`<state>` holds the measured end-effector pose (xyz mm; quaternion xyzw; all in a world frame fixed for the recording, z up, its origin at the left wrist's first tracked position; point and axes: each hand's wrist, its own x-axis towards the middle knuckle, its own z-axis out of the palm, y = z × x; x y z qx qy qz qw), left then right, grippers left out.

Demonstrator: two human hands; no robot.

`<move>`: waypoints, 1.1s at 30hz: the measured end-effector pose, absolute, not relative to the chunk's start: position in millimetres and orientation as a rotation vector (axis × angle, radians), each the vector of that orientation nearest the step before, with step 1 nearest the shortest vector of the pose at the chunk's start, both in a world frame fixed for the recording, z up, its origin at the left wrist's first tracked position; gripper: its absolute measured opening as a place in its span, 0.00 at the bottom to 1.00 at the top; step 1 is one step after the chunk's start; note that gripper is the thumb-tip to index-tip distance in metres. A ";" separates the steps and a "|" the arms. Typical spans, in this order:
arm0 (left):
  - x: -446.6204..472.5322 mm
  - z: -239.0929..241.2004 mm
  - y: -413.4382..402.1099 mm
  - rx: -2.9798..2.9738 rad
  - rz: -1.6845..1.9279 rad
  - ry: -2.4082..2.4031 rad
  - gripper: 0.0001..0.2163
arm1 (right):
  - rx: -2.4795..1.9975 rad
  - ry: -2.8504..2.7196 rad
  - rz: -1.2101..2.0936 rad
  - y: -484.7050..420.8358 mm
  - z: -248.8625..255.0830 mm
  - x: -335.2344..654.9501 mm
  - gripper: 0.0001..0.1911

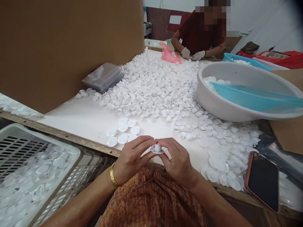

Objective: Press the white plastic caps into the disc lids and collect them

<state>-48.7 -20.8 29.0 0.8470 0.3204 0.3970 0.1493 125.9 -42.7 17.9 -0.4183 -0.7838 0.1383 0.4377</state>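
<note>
A tiny white teacup (157, 147) sits upright on a small white saucer (157, 152) near the table's front edge. My left hand (132, 159) pinches the pair from the left side, its fingertips at the cup's rim and its thumb under the saucer. From the right, my right hand (178, 158) closes on the same two pieces in a matching pinch. Just beyond my left hand lie several white discs (123, 127) spread out on the white tabletop (78, 118).
A large heap of small white cups (156, 85) covers the table's middle. White discs (219, 157) and a phone (262, 179) lie right. A grey basin (217, 104) stands behind them. Cardboard (71, 47) and a crate (75, 157) flank the left. A gloved co-worker (199, 34) sits opposite.
</note>
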 end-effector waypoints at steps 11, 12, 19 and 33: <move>-50.4 32.7 -26.6 2.393 1.130 0.865 0.14 | -1.029 -2.023 0.331 -49.8 21.9 126.9 0.15; -50.1 31.8 -26.3 2.385 1.131 0.859 0.14 | -1.025 -2.033 0.320 -49.5 22.3 127.8 0.15; -46.5 30.4 -5.8 2.247 0.841 0.965 0.08 | -1.205 -1.965 0.536 -39.4 8.4 128.6 0.10; -53.8 16.6 61.7 2.864 -0.055 1.487 0.18 | -2.023 -1.720 0.540 -89.3 16.5 248.6 0.07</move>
